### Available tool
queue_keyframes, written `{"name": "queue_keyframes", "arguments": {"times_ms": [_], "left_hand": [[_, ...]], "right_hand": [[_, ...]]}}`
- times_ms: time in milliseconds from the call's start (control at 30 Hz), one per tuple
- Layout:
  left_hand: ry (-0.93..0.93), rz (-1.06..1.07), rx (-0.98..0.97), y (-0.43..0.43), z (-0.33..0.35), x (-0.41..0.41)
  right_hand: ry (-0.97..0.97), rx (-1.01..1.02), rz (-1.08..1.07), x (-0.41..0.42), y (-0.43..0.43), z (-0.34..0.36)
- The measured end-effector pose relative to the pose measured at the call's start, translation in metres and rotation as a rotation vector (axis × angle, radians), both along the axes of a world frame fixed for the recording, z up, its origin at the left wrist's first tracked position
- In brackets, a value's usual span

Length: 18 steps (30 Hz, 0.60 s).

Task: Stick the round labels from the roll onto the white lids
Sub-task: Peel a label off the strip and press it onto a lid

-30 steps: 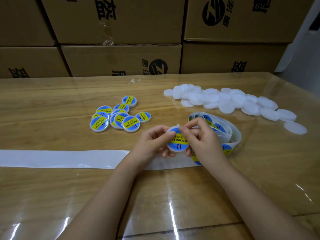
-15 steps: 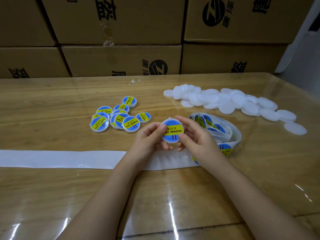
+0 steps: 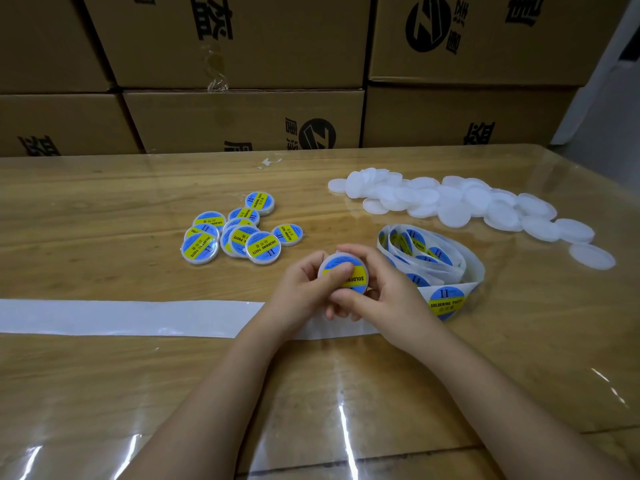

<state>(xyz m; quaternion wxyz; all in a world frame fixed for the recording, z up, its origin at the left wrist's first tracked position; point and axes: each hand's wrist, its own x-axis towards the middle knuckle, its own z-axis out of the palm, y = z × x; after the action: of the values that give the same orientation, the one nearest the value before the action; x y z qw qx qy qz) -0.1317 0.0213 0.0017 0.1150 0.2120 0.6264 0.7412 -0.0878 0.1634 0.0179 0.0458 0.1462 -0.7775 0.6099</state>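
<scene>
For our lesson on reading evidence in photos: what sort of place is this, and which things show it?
Probably a packing workshop or stockroom: printed cardboard cartons stacked behind the table, a heap of plain white lids beside a label roll, and a pile of labelled lids.

Warehouse packing station: stacked printed cardboard cartons (image 3: 242,39) behind wooden worktable (image 3: 104,209) under clear plastic sheet.

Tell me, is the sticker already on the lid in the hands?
On. The blue-and-yellow label covers the lid top; the left hand presses its thumb on it, and the right hand holds the rim.
</scene>
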Motion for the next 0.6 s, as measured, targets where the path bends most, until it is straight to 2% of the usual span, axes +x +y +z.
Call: {"name": "queue_keyframes", "arguments": {"times_ms": [233,467,600], "left_hand": [[0.045,0.012,-0.022,0.0033,0.0047,0.0002],[0.066,0.039,-0.133,0.0064,0.0031,0.0012],[0.056,0.101,-0.170,0.0043,0.0027,0.0022]], "right_hand": [[-0.010,-0.019,0.077,-0.0023,0.0016,-0.0023],[0.017,-0.022,-0.053,0.0000,0.0043,0.0034],[0.003,-0.014,-0.040,0.0005,0.0030,0.0030]]}}
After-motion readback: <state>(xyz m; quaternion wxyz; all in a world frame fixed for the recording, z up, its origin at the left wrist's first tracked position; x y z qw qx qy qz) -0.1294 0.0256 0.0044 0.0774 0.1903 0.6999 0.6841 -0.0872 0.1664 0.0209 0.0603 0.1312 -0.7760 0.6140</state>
